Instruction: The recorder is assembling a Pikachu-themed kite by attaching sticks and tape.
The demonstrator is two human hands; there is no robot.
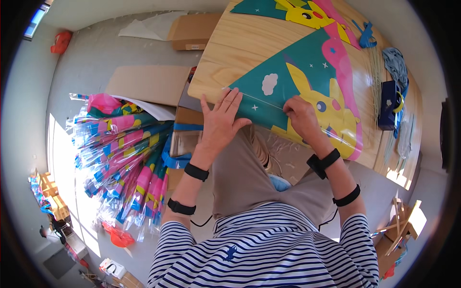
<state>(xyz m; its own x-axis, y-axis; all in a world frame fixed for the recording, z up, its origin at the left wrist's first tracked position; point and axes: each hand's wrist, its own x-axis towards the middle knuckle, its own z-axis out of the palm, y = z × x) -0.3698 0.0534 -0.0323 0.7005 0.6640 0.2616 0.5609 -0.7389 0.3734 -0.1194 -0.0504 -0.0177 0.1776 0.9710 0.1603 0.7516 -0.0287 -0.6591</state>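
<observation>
A kite sail (pixel 267 106), teal with a yellow cartoon figure, white cloud and pink edge, lies on the wooden table (pixel 216 62), its near edge by my lap. My left hand (pixel 221 115) rests on its pointed left corner, fingers stretched out, thumb apart. A thin pale rod (pixel 261 100) runs across the sail between my hands. The fingers of my right hand (pixel 302 117) are pinched together at the rod's right part, over the yellow figure; the fingertips are partly hidden. A second, similar kite sail (pixel 269 9) lies farther back on the table.
At left, several rolled kites (pixel 129 158) in clear plastic fan out beside open cardboard boxes (pixel 149 84). On the table's right lie thin sticks (pixel 375 72), blue-grey cloth (pixel 394 62), a dark blue box (pixel 388 105) and a blue strap (pixel 366 34). Orange-red bags (pixel 117 235) lie on the floor.
</observation>
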